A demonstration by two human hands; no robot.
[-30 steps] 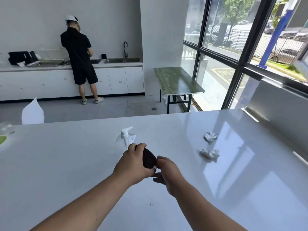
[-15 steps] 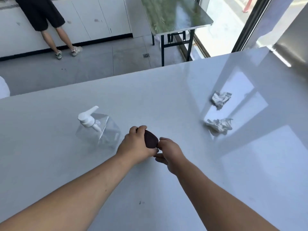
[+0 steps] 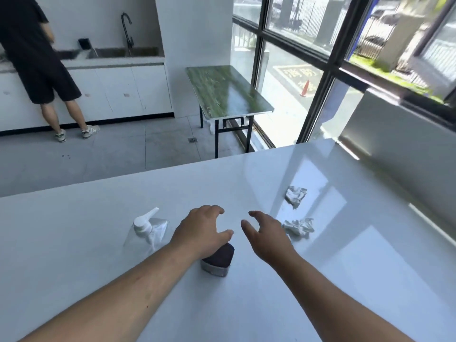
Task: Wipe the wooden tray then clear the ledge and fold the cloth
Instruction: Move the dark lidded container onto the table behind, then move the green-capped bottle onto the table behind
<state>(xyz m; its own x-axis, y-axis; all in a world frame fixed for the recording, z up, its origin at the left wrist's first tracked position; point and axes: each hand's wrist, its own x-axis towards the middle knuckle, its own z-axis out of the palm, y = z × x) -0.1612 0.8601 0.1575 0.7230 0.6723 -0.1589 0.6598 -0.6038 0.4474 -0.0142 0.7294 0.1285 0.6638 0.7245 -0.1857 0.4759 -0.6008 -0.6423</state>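
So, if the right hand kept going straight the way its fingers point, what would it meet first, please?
Nothing, it seems: the right hand points up-left across the bare white glossy countertop, passing left of both crumpled white tissues; depth is uncertain.

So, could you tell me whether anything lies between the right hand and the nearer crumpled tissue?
Nothing visible does. The right hand hangs open just left of the nearer crumpled tissue, with only bare counter between them.

A workplace pantry kitchen: white counter [image 3: 246,304], sink with faucet [image 3: 127,28], base cabinets [image 3: 123,92], folding table [image 3: 227,90]
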